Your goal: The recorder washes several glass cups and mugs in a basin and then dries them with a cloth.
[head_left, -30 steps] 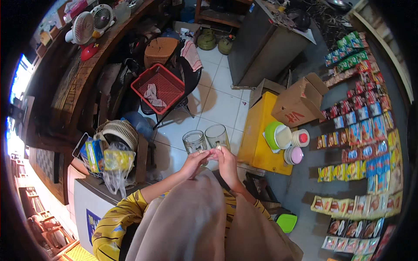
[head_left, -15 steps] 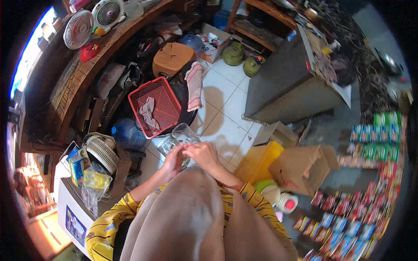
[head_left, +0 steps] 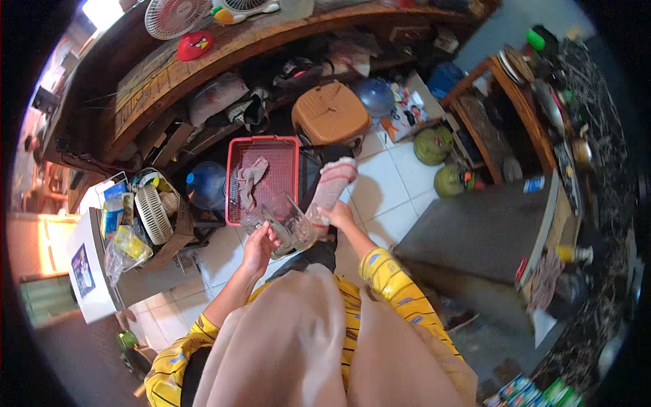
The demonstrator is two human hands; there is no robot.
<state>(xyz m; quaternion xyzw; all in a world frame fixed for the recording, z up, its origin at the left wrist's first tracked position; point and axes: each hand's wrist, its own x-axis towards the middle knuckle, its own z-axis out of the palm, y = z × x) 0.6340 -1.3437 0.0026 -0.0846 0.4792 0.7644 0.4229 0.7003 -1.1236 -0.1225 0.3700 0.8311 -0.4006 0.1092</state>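
My left hand (head_left: 258, 248) is closed around clear glass mugs (head_left: 277, 229); at least two show, but their outlines overlap. The mugs are held over the near edge of a red plastic basket (head_left: 296, 159), in which a crumpled pale cloth (head_left: 251, 178) lies. To the right, my right hand (head_left: 338, 214) grips the near end of a white towel with red stripes (head_left: 333, 184). Its fingertips are partly hidden by the towel. The towel stretches away from me beside the basket, over something dark.
An orange-brown plastic stool (head_left: 330, 112) stands beyond the basket. Green gas cylinders (head_left: 434, 145) and a large grey cabinet (head_left: 475, 237) are on the right. At left are a blue water jug (head_left: 206, 184) and a box holding a fan (head_left: 154, 214). A curved wooden counter (head_left: 251, 51) runs behind.
My right hand has left the glass mugs and reached right to the striped towel. My left hand keeps the mugs. The view has turned toward the right, and the basket appears more upright.
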